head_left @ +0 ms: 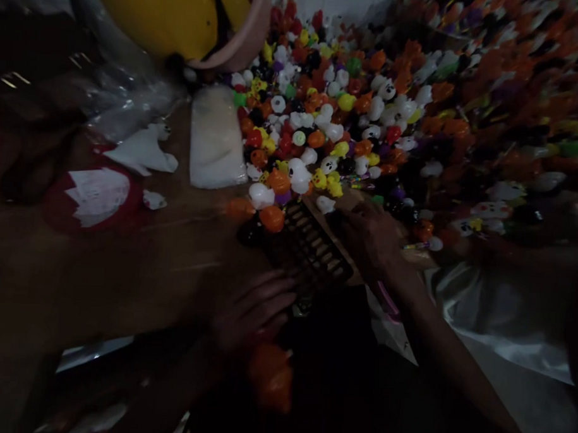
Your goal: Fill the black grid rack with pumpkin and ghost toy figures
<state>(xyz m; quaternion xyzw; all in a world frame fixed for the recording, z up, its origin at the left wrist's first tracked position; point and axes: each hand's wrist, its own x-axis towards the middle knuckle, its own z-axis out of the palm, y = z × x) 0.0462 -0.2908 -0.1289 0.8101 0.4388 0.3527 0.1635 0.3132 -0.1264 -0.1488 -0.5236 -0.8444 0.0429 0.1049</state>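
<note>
Dark slatted rectangular tray (319, 246): between hands, beside heaped glossy multicoloured toys (299, 176)
Left hand (255, 307): fingers loosely parted
Right hand (371, 235): grip too dark to make out
Tray step: apparently steadying
Next move: likely calling for light touch

The view is dim throughout, sinking to near black along the bottom. The most light falls on the middle of the toys (375, 109), leaving small glints; farther right they smear. Glare streaks the plastic sheet (494, 318). Blur softens the left fingers (267, 306), and shadow swallows much of the surface (173, 263).
</note>
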